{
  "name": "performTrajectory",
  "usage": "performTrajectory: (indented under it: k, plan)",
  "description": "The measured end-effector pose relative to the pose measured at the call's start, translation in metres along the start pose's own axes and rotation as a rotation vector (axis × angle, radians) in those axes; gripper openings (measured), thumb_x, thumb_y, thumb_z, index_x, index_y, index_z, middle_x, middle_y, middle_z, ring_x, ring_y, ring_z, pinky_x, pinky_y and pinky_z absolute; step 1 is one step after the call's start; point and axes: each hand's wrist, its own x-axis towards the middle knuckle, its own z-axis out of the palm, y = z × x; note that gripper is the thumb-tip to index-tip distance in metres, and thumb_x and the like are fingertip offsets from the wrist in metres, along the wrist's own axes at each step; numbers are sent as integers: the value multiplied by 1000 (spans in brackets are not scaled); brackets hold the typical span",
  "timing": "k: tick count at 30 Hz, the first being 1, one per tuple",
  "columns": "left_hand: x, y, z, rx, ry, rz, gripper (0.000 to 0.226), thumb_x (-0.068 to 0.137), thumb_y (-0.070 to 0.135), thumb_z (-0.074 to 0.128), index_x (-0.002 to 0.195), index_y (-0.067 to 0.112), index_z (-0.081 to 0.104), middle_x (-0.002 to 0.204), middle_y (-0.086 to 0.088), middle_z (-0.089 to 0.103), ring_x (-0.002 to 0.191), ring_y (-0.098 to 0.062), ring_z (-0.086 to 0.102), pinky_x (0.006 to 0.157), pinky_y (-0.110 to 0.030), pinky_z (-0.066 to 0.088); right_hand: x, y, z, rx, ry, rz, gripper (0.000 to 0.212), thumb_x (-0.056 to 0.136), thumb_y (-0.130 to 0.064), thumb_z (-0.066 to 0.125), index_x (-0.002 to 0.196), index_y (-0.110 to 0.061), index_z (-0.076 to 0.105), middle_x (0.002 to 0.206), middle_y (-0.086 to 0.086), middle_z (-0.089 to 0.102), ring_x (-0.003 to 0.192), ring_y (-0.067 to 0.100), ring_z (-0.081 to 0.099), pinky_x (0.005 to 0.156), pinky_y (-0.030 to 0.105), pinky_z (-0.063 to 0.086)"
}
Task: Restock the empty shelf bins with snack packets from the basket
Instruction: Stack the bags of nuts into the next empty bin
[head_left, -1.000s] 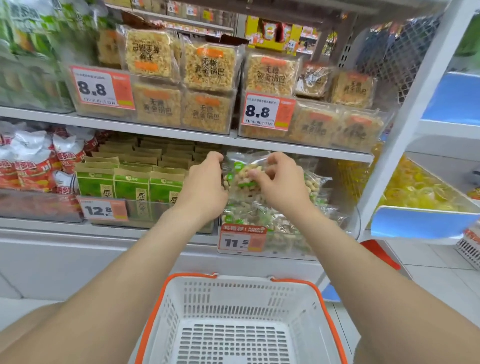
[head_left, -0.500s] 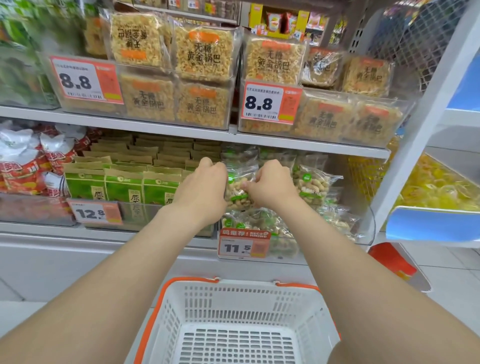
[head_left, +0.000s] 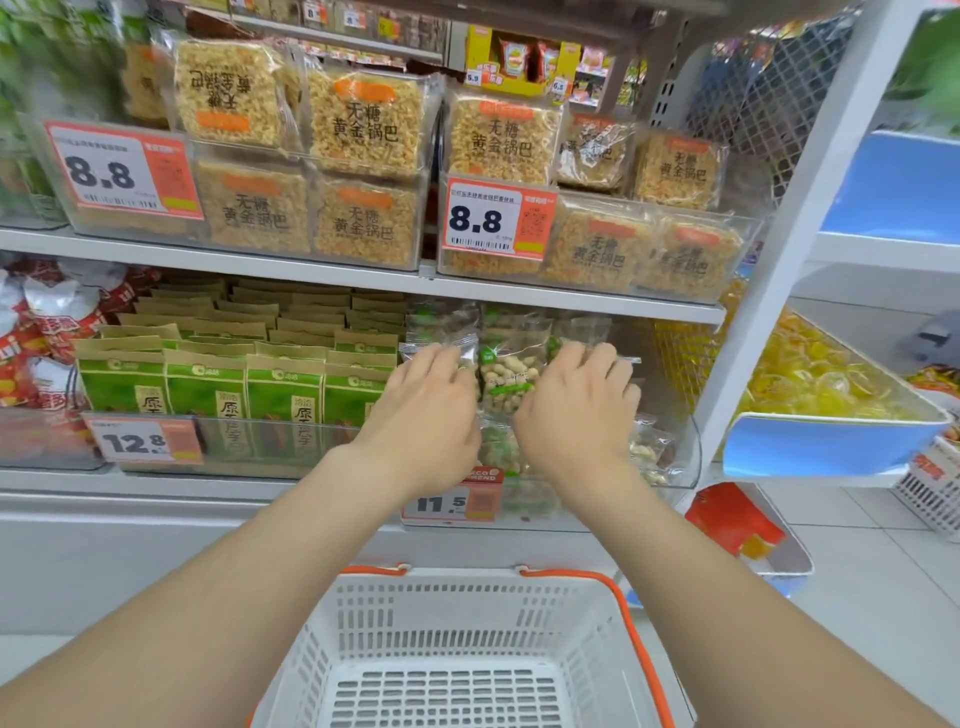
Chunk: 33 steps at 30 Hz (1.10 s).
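in the lower bin (head_left: 687, 457), our left hand (head_left: 427, 415) and right hand (head_left: 575, 415) flank a peanut packet (head_left: 506, 375), fingers (head_left: 448, 361) draped on neighbours (head_left: 441, 335), grasp unclear; let's square rows upright.

The left hand (head_left: 426, 410) hides part of the price tag (head_left: 441, 504); the basket (head_left: 441, 578) runs off the bottom edge; green bags (head_left: 31, 57) at top left are blurred.

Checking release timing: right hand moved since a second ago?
Yes. The right hand shifted right: from above the 11.5 price tag to beyond its right edge.
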Motion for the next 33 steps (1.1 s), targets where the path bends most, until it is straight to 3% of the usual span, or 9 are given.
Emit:
performTrajectory:
  k: [4, 7, 9, 13, 17, 19, 23, 28, 33]
  plan:
    - [9, 11, 11, 10, -51, -81, 74, 107, 43, 39, 161, -1, 15, 172, -23, -3, 158, -43, -1, 128, -54, 14, 4, 31, 24, 18, -232, 4, 84, 94, -30, 59, 157, -5, 10, 164, 28, 1, 152, 52, 10, 121, 58, 26]
    - [18, 15, 21, 34, -69, -80, 88, 108, 53, 32, 163, 0, -11, 170, -24, -21, 158, -42, -15, 130, -53, 4, 19, 46, 42, 84, -243, -147, 81, 103, -30, 45, 165, -14, -5, 170, 19, -15, 156, 48, -10, 126, 60, 12]
    - [25, 18, 26, 32, -44, -91, 91, 107, 57, 30, 162, -1, -15, 170, -23, -22, 158, -40, -18, 130, -52, 1, 26, 51, 48, 130, -239, -165, 74, 103, -33, 40, 165, -22, 1, 171, 15, -7, 157, 47, -5, 126, 61, 13]
    - [38, 21, 34, 27, 21, -95, 92, 105, 62, 28, 164, 5, -14, 172, -18, -18, 159, -37, -19, 130, -52, -2, 34, 59, 51, 155, -191, -226, 74, 95, -39, 40, 163, -21, 15, 155, 19, 25, 138, 50, 34, 118, 57, 31]
    - [46, 23, 42, 58, 3, -53, 77, 104, 64, 22, 164, 36, -16, 174, -2, -18, 156, -45, -20, 126, -64, -6, 40, 67, 52, 189, -255, -280, 74, 99, -39, 51, 163, -24, 16, 149, 14, 24, 125, 49, 50, 105, 52, 46]
    - [46, 25, 44, 113, -21, -58, 76, 103, 62, 23, 163, 40, -17, 174, 3, -18, 154, -49, -22, 122, -71, -7, 39, 69, 51, 208, -253, -287, 71, 99, -40, 51, 161, -28, 19, 150, 13, 22, 119, 48, 55, 97, 52, 51]
    - [48, 32, 41, 193, -30, -83, 85, 96, 60, 33, 164, 38, -14, 174, 4, -18, 154, -52, -19, 116, -79, -8, 31, 68, 48, 232, 13, -213, 43, 95, -29, 56, 135, -19, 42, 133, 14, 36, 97, 46, 58, 80, 51, 53]
    - [48, 42, 38, 203, 75, 56, 92, 90, 42, 50, 166, 24, 2, 175, -3, -3, 160, -38, -3, 123, -69, 4, 34, 80, 52, 485, 97, 16, 49, 94, -35, 68, 124, -11, 38, 122, 12, 40, 95, 42, 56, 80, 52, 53]
    - [52, 46, 41, 157, 106, 175, 55, 96, 29, 53, 149, 24, 40, 174, -5, 5, 155, -34, 21, 123, -64, 17, 40, 93, 52, 688, -41, 79, 67, 92, -44, 76, 131, -15, 32, 113, 8, 61, 96, 30, 61, 79, 42, 51]
